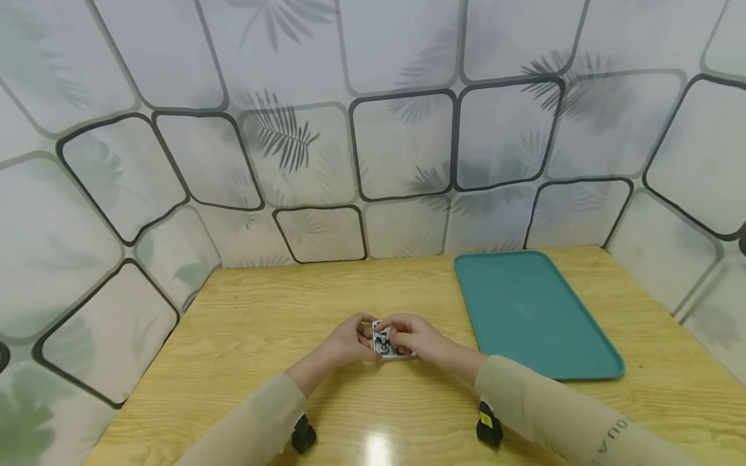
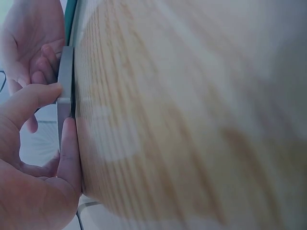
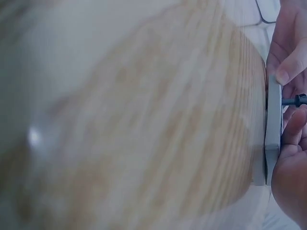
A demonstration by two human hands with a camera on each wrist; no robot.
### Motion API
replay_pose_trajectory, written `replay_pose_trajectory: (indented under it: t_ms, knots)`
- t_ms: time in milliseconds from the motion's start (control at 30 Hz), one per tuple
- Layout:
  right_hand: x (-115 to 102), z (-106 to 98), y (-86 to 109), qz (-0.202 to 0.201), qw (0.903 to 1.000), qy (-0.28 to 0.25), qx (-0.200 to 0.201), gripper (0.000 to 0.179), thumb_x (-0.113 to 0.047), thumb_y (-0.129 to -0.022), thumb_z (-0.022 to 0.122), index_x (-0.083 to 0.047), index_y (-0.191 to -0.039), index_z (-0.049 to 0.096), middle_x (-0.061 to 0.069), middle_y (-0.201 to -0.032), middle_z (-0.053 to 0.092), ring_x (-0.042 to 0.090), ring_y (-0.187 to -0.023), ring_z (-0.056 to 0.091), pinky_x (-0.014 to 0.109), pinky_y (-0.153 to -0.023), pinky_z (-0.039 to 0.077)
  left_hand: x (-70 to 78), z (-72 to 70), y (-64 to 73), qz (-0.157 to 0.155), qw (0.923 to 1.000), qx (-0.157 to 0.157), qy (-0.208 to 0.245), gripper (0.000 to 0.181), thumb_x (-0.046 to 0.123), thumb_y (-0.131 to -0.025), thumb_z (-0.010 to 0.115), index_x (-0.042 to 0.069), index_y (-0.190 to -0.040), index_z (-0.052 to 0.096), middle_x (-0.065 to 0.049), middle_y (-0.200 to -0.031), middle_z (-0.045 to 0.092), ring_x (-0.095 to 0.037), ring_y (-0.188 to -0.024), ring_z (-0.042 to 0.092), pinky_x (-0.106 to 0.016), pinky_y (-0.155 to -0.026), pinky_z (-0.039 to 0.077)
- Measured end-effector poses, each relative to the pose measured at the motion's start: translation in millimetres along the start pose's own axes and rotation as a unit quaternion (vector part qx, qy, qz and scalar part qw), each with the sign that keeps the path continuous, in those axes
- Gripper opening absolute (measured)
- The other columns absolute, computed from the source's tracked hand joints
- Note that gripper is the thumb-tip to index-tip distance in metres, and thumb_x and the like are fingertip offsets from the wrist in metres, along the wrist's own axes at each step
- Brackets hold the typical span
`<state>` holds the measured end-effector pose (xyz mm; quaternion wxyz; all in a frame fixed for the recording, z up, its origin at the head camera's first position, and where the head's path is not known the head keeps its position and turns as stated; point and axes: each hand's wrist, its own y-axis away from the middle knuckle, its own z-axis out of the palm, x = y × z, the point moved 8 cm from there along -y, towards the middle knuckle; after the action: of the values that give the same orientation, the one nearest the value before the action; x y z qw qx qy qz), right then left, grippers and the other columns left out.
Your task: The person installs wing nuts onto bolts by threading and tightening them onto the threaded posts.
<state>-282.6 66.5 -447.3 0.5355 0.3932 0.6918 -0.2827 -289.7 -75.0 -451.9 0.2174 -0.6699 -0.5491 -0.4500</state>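
A small flat grey-white board point(image 1: 389, 355) with dark parts on its face lies on the wooden table. A dark peg point(image 3: 290, 101) stands out from the face in the right wrist view. My left hand point(image 1: 348, 341) grips the board's left end, thumb on the near edge and fingers round the far side. My right hand point(image 1: 421, 338) reaches over the right part of the board, index finger stretched toward the far edge and the other fingers bent above the face. Whether it pinches a small part there, I cannot tell.
A teal tray point(image 1: 527, 310) lies on the wooden table point(image 1: 256, 336) to the right, just beyond the right forearm. Patterned curtain-like walls point(image 1: 402, 142) enclose the table at the back and both sides. Dark wrist devices point(image 1: 488, 427) hang under the sleeves.
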Motion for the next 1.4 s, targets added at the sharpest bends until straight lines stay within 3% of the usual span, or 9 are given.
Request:
replay_pose_trajectory:
  t_ms: [233, 467, 667, 900, 1067, 1400]
  knots:
    - [-1.4, 2.5, -0.1, -0.005, 0.9997, 0.004, -0.022, 0.035, -0.006, -0.111, 0.045, 0.006, -0.137, 0.064, -0.003, -0.074, 0.047, 0.009, -0.061, 0.039, 0.022, -0.058, 0.035, -2.2, 0.2, -0.5, -0.009, 0.9999, -0.002, 0.007, 0.077, 0.0, -0.077, 0.09, 0.003, -0.146, 0.055, -0.01, -0.11, 0.062, -0.018, -0.091, 0.06, -0.03, -0.079, 0.052]
    - [-1.9, 3.2, 1.4, 0.002, 0.9998, 0.006, -0.017, 0.035, -0.003, -0.109, 0.045, 0.003, -0.134, 0.068, -0.002, -0.071, 0.05, 0.009, -0.059, 0.039, 0.022, -0.057, 0.037, -1.2, 0.8, -0.7, -0.003, 0.9999, -0.007, 0.006, 0.08, -0.001, -0.077, 0.09, 0.001, -0.147, 0.052, -0.011, -0.111, 0.063, -0.018, -0.09, 0.061, -0.031, -0.079, 0.053]
    - [-0.3, 1.2, 1.2, -0.003, 0.9992, 0.033, 0.021, 0.029, -0.002, -0.103, 0.054, 0.002, -0.126, 0.072, 0.004, -0.089, 0.061, 0.012, -0.066, 0.045, 0.022, -0.058, 0.041, -0.1, 0.1, -0.1, -0.003, 1.0, -0.001, 0.002, 0.078, -0.003, -0.076, 0.09, 0.002, -0.145, 0.054, -0.011, -0.109, 0.063, -0.018, -0.089, 0.061, -0.03, -0.077, 0.052]
    - [-3.3, 1.0, 2.8, -0.003, 0.9956, 0.062, 0.07, 0.018, -0.005, -0.097, 0.065, 0.004, -0.112, 0.069, 0.006, -0.091, 0.063, 0.012, -0.073, 0.051, 0.02, -0.061, 0.044, -0.6, 0.1, -0.5, -0.004, 1.0, 0.002, 0.006, 0.076, -0.004, -0.076, 0.09, 0.0, -0.143, 0.056, -0.01, -0.106, 0.062, -0.018, -0.088, 0.06, -0.028, -0.076, 0.051]
    - [-2.8, -0.2, 2.4, 0.004, 0.989, 0.092, 0.116, 0.008, -0.008, -0.096, 0.072, -0.002, -0.097, 0.067, 0.006, -0.087, 0.066, 0.012, -0.072, 0.054, 0.021, -0.063, 0.044, -1.1, 0.1, -0.8, -0.003, 1.0, 0.002, 0.005, 0.076, -0.004, -0.076, 0.089, 0.0, -0.144, 0.055, -0.01, -0.107, 0.062, -0.018, -0.088, 0.06, -0.028, -0.076, 0.051]
    - [-6.0, 3.9, 3.7, 0.01, 0.974, 0.155, 0.165, 0.017, -0.011, -0.094, 0.075, -0.009, -0.083, 0.062, -0.001, -0.074, 0.059, 0.01, -0.064, 0.049, 0.022, -0.056, 0.04, -1.8, 0.5, -0.6, -0.002, 0.9999, -0.004, 0.01, 0.077, -0.005, -0.077, 0.089, 0.0, -0.145, 0.054, -0.01, -0.106, 0.062, -0.018, -0.087, 0.061, -0.029, -0.075, 0.052]
